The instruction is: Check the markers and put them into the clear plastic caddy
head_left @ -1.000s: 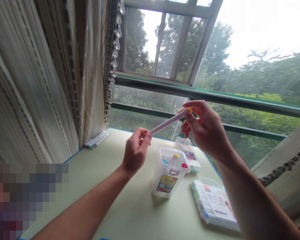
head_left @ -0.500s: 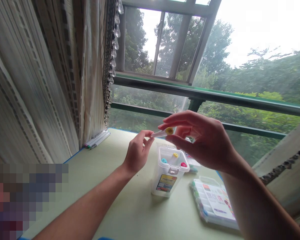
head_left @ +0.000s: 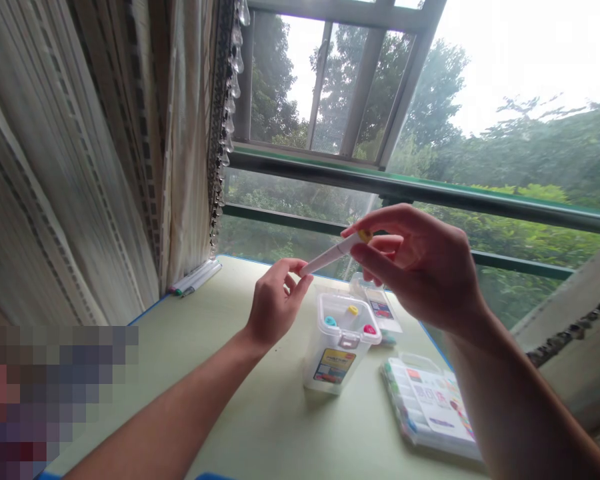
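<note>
A white marker with a yellow end is held slanted in the air between both hands. The fingertips of my left hand pinch its lower end. Higher up, my right hand grips the yellow end between thumb and fingers. Just below them an open clear plastic box with a yellow-and-blue label stands upright on the table. Inside it are 3 markers, showing a blue end, a yellow end and a red end.
Several markers lie by the curtain at the table's back left. Behind the box is a clear lid-like piece with a label. A flat marker case lies to the right. A window rail runs beyond the table.
My right hand has moved up and to the right, and the marker now tilts more steeply with more of its length showing. My left hand keeps its pinch, almost still.
</note>
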`<state>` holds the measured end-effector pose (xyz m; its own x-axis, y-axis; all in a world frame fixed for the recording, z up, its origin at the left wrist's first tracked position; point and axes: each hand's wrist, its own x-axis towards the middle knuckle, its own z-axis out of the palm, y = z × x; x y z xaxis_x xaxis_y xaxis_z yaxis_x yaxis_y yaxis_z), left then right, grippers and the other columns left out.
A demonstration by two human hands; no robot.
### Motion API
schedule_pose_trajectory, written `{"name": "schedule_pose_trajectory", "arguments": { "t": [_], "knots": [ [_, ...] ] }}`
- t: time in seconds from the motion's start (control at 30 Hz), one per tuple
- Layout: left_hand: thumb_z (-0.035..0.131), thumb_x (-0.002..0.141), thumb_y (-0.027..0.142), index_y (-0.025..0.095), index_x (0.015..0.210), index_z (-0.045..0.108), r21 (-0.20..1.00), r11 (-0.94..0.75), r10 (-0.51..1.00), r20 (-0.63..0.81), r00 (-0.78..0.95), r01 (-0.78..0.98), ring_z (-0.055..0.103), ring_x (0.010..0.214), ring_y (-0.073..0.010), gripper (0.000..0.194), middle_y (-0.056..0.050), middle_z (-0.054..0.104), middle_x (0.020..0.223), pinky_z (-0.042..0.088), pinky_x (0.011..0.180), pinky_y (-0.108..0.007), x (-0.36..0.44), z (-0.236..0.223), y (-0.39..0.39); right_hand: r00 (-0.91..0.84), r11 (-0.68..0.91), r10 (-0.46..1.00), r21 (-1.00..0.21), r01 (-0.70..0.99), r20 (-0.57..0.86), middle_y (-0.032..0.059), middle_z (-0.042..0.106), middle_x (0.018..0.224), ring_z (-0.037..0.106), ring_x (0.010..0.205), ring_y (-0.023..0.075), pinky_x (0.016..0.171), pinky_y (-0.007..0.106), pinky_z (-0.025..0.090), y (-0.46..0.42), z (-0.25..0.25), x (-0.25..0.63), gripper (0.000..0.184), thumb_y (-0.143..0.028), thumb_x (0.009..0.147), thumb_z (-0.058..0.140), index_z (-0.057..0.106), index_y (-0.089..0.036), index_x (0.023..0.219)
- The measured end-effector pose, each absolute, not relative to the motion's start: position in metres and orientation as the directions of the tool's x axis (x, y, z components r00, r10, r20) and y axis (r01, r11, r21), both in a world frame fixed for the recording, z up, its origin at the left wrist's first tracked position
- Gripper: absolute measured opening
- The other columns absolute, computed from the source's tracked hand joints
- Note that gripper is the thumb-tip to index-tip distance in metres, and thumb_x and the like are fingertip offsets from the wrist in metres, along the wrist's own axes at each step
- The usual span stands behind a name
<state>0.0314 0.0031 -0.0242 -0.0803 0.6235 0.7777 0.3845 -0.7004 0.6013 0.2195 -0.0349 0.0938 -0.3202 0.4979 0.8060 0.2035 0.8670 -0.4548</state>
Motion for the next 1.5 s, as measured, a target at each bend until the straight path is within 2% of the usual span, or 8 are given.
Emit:
{"name": "schedule_pose_trajectory", "arguments": {
  "t": [0.1, 0.2, 0.37, 0.6, 0.77, 1.0, 1.23, 1.5],
  "knots": [
    [0.070, 0.095, 0.027, 0.016, 0.100, 0.068, 0.516, -0.759, 0.536, 0.841, -0.069, 0.398, 0.056, 0.057, -0.0079, 0.012, -0.002, 0.071, 0.087, 0.049, 0.054, -0.020, 0.032, -0.022, -0.002, -0.149, 0.848, 0.524, -0.497, 0.185, 0.839, 0.0013, 0.074, 0.088, 0.062, 0.048, 0.0084, 0.042, 0.023, 0.052, -0.024, 0.098, 0.225, 0.014, -0.023, 0.086, 0.081, 0.074, -0.022, 0.099],
    [0.072, 0.094, 0.028, 0.015, 0.098, 0.070, 0.408, -0.820, 0.426, 0.903, -0.049, 0.402, 0.055, 0.055, -0.0070, 0.014, 0.000, 0.069, 0.082, 0.046, 0.052, -0.019, 0.032, -0.018, -0.007, -0.021, 0.784, 0.606, -0.592, 0.186, 0.795, -0.0004, 0.072, 0.074, 0.059, 0.042, 0.0086, 0.034, 0.021, 0.044, -0.012, 0.100, 0.234, 0.018, -0.031, 0.084, 0.084, 0.075, -0.021, 0.096],
    [0.074, 0.094, 0.028, 0.013, 0.093, 0.071, 0.306, -0.866, 0.319, 0.947, -0.033, 0.395, 0.053, 0.053, -0.0057, 0.015, 0.002, 0.064, 0.073, 0.043, 0.051, -0.017, 0.032, -0.012, -0.012, 0.020, 0.662, 0.741, -0.735, 0.147, 0.671, 0.0013, 0.073, 0.070, 0.059, 0.040, 0.0080, 0.032, 0.019, 0.043, 0.001, 0.099, 0.243, 0.020, -0.034, 0.082, 0.085, 0.074, -0.017, 0.085],
    [0.069, 0.097, 0.032, 0.014, 0.088, 0.069, 0.325, -0.858, 0.327, 0.943, -0.064, 0.397, 0.050, 0.050, -0.0062, 0.021, 0.003, 0.062, 0.068, 0.038, 0.049, -0.019, 0.031, -0.011, -0.014, -0.005, 0.617, 0.785, -0.781, 0.096, 0.619, 0.0004, 0.072, 0.067, 0.059, 0.038, 0.0083, 0.033, 0.019, 0.044, 0.000, 0.099, 0.241, 0.020, -0.034, 0.082, 0.085, 0.073, -0.018, 0.083],
    [0.056, 0.104, 0.038, 0.015, 0.077, 0.067, 0.341, -0.855, 0.360, 0.933, -0.028, 0.391, 0.053, 0.056, -0.0101, 0.037, 0.000, 0.061, 0.064, 0.038, 0.054, -0.025, 0.030, -0.015, -0.014, -0.038, 0.626, 0.779, -0.773, 0.100, 0.626, 0.0002, 0.069, 0.062, 0.059, 0.039, 0.0084, 0.033, 0.018, 0.044, 0.000, 0.097, 0.240, 0.026, -0.039, 0.082, 0.085, 0.074, -0.016, 0.078],
    [0.044, 0.109, 0.033, 0.016, 0.066, 0.061, 0.382, -0.892, 0.393, 0.920, -0.004, 0.243, 0.054, 0.052, -0.0088, 0.049, 0.002, 0.054, 0.056, 0.039, 0.055, -0.024, 0.030, -0.020, -0.010, -0.080, 0.665, 0.746, -0.731, 0.156, 0.661, -0.0016, 0.062, 0.049, 0.053, 0.034, 0.0079, 0.031, 0.018, 0.039, 0.001, 0.093, 0.240, 0.035, -0.047, 0.084, 0.083, 0.072, -0.016, 0.073],
    [0.041, 0.110, 0.032, 0.017, 0.058, 0.052, 0.379, -0.882, 0.382, 0.923, -0.047, 0.279, 0.048, 0.044, -0.0074, 0.055, 0.003, 0.049, 0.049, 0.035, 0.049, -0.023, 0.032, -0.015, -0.013, -0.076, 0.671, 0.739, -0.722, 0.170, 0.669, -0.0013, 0.062, 0.048, 0.051, 0.031, 0.0081, 0.027, 0.019, 0.037, -0.002, 0.094, 0.240, 0.043, -0.057, 0.076, 0.086, 0.072, -0.016, 0.071],
    [0.040, 0.110, 0.032, 0.018, 0.057, 0.049, 0.376, -0.886, 0.383, 0.923, -0.029, 0.270, 0.045, 0.043, -0.0075, 0.055, 0.003, 0.047, 0.048, 0.033, 0.048, -0.023, 0.031, -0.017, -0.012, -0.082, 0.669, 0.741, -0.723, 0.171, 0.666, -0.0011, 0.063, 0.048, 0.052, 0.032, 0.0088, 0.027, 0.020, 0.038, -0.001, 0.093, 0.240, 0.043, -0.057, 0.077, 0.085, 0.072, -0.017, 0.071]
  ]
}}
